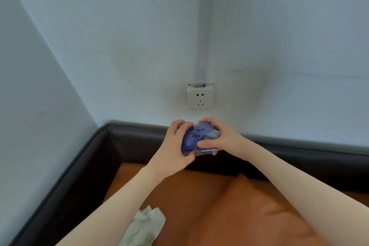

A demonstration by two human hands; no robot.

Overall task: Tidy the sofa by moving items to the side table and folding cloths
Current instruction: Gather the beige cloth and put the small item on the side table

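Observation:
Both hands hold a small blue crumpled bundle in clear plastic [196, 138] up in front of the sofa's back. My left hand [175, 146] grips its left side with curled fingers. My right hand [217, 138] wraps its right side, thumb pressed across the front. A crumpled white cloth [145, 227] lies on the orange seat cushion [199, 205] below my left forearm. The sofa has a dark leather frame [83, 164]. The side table is out of view.
The sofa sits in a room corner with pale walls on the left and behind. A white wall socket [200, 97] is mounted just above the sofa back, under a vertical cable duct [203, 26].

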